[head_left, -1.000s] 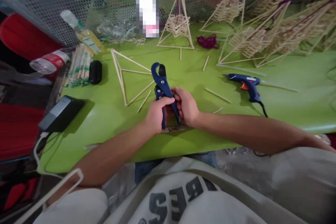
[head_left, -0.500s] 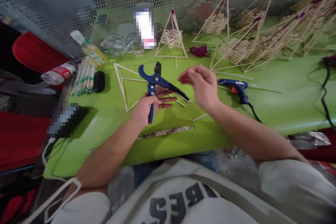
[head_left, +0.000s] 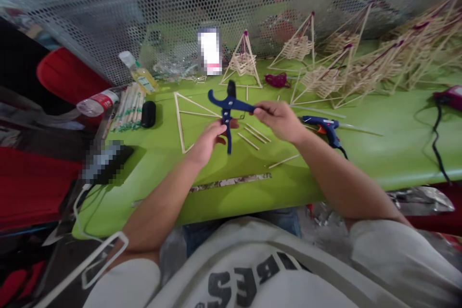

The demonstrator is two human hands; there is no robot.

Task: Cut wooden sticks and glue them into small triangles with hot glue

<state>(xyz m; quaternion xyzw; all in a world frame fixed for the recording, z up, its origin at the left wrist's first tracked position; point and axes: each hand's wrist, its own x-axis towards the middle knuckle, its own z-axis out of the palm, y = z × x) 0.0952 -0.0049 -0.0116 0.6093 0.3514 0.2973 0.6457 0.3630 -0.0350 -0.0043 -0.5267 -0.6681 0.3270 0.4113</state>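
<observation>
Currently, the cutter is held above the table, handles spread: its lower handle is loosely gripped by the half-curled left hand, the other is pinched by the right hand's bent fingers. Nearby, sticks are strewn.

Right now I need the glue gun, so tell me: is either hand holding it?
No, the left hand and right hand each hold a handle of the blue cutter, and the glue gun lies apart.
</observation>
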